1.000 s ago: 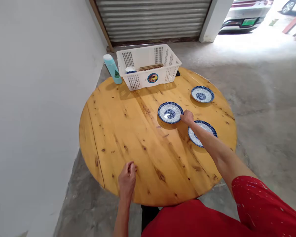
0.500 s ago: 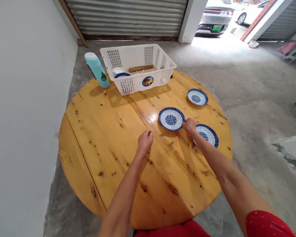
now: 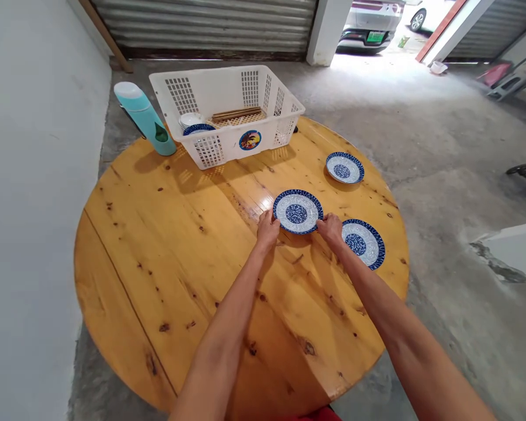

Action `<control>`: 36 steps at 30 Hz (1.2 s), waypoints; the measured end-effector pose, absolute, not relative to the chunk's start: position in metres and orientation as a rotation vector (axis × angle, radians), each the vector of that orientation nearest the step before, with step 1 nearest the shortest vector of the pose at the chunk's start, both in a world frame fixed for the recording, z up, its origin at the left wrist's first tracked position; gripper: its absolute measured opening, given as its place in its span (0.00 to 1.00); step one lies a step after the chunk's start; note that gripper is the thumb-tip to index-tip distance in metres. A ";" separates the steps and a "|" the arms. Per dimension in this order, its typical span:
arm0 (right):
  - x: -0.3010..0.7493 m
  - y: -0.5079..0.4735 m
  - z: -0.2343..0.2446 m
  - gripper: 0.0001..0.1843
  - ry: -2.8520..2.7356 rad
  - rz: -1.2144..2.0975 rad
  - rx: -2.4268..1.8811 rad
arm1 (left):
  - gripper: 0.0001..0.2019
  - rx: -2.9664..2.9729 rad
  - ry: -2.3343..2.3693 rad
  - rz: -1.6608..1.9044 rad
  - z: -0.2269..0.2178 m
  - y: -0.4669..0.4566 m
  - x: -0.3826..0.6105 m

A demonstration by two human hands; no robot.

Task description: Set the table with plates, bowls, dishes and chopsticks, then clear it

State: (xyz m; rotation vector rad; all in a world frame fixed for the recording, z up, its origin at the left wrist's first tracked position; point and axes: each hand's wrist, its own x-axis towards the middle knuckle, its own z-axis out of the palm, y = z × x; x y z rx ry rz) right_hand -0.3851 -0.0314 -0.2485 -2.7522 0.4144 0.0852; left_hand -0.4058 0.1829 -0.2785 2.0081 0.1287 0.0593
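Note:
A blue-and-white plate [image 3: 296,213] is between my two hands over the middle of the table. My left hand [image 3: 268,228] grips its left rim, fingers closed on the edge. On the right rim, my right hand [image 3: 331,227] pinches the same plate. Just right of that hand lies a second patterned plate [image 3: 368,245], its left edge partly hidden behind my wrist. Farther back on the right is a third blue-rimmed plate [image 3: 345,168], which neither hand touches.
A white plastic basket [image 3: 228,146] holding chopsticks [image 3: 236,114], white bowls and a blue-rimmed dish stands at the back of the round wooden table [image 3: 158,280]. Left of it stands a turquoise bottle [image 3: 146,120]. A white wall [image 3: 30,204] runs along the left.
My left hand has moved up and right to the plate and closed on its left rim. My right hand keeps its hold on the right rim. The view has shifted slightly.

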 end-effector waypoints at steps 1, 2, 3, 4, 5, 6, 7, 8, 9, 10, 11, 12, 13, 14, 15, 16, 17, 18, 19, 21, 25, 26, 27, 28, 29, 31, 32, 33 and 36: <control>-0.386 -0.030 -0.247 0.10 0.445 0.071 -2.745 | 0.25 1.995 0.162 0.046 -0.279 0.182 -0.407; -0.387 -0.028 -0.245 0.10 0.466 0.062 -2.733 | 0.26 1.984 0.203 0.027 -0.278 0.181 -0.409; -0.388 -0.027 -0.243 0.09 0.474 0.056 -2.717 | 0.26 1.976 0.239 0.019 -0.276 0.180 -0.411; -0.390 -0.026 -0.242 0.09 0.475 0.045 -2.698 | 0.26 1.968 0.251 0.032 -0.274 0.181 -0.413; -0.394 -0.024 -0.240 0.08 0.467 0.023 -2.677 | 0.25 1.953 0.248 0.065 -0.271 0.181 -0.417; -0.399 -0.023 -0.239 0.08 0.452 -0.010 -2.653 | 0.24 1.925 0.231 0.108 -0.268 0.183 -0.422; -0.405 -0.021 -0.239 0.07 0.432 -0.049 -2.625 | 0.22 1.887 0.208 0.154 -0.264 0.185 -0.427; -0.412 -0.018 -0.238 0.07 0.406 -0.085 -2.593 | 0.20 1.844 0.188 0.197 -0.260 0.189 -0.434; -0.420 -0.015 -0.238 0.07 0.381 -0.113 -2.552 | 0.18 1.789 0.194 0.226 -0.254 0.193 -0.441; -0.429 -0.012 -0.237 0.08 0.351 -0.125 -2.499 | 0.17 1.761 0.221 0.243 -0.249 0.197 -0.449; -0.439 -0.007 -0.236 0.08 0.325 -0.115 -2.441 | 0.16 1.753 0.261 0.272 -0.243 0.203 -0.456; -0.449 -0.003 -0.235 0.07 0.309 -0.104 -2.382 | 0.16 1.766 0.282 0.283 -0.236 0.209 -0.464; -0.459 0.002 -0.233 0.06 0.316 -0.097 -2.337 | 0.16 1.796 0.290 0.293 -0.230 0.215 -0.471; -0.469 0.007 -0.231 0.05 0.310 -0.095 -2.306 | 0.16 1.842 0.293 0.298 -0.225 0.220 -0.480; -0.480 0.012 -0.229 0.04 0.307 -0.099 -2.282 | 0.15 1.891 0.289 0.294 -0.220 0.226 -0.489; -0.491 0.016 -0.227 0.04 0.298 -0.101 -2.259 | 0.15 1.932 0.286 0.287 -0.215 0.231 -0.499; -0.503 0.020 -0.225 0.03 0.285 -0.100 -2.240 | 0.14 1.966 0.286 0.274 -0.212 0.236 -0.510; -0.515 0.023 -0.223 0.03 0.271 -0.095 -2.222 | 0.14 1.997 0.290 0.256 -0.210 0.240 -0.522; -0.529 0.026 -0.223 0.03 0.257 -0.083 -2.207 | 0.13 2.024 0.300 0.236 -0.209 0.244 -0.536; -0.558 0.033 -0.224 0.03 0.246 -0.040 -2.186 | 0.12 2.071 0.338 0.188 -0.209 0.252 -0.566; -0.620 0.051 -0.236 0.02 0.262 0.097 -2.130 | 0.12 2.125 0.452 0.105 -0.218 0.269 -0.626; -0.635 0.057 -0.239 0.03 0.268 0.119 -2.109 | 0.12 2.133 0.476 0.089 -0.222 0.273 -0.638; -0.649 0.062 -0.242 0.03 0.274 0.135 -2.091 | 0.12 2.139 0.493 0.076 -0.225 0.278 -0.649; -0.661 0.067 -0.245 0.03 0.282 0.147 -2.074 | 0.13 2.147 0.500 0.062 -0.228 0.282 -0.658; -0.672 0.071 -0.248 0.04 0.290 0.162 -2.060 | 0.13 2.155 0.497 0.049 -0.231 0.286 -0.665; -0.688 0.077 -0.251 0.04 0.305 0.201 -2.045 | 0.13 2.179 0.479 0.037 -0.235 0.292 -0.673; -0.693 0.079 -0.252 0.04 0.307 0.221 -2.043 | 0.14 2.191 0.467 0.037 -0.237 0.295 -0.675; -0.696 0.080 -0.253 0.04 0.305 0.234 -2.043 | 0.14 2.198 0.457 0.041 -0.238 0.296 -0.675; -0.697 0.081 -0.253 0.05 0.308 0.231 -2.063 | 0.14 2.197 0.447 0.053 -0.241 0.298 -0.672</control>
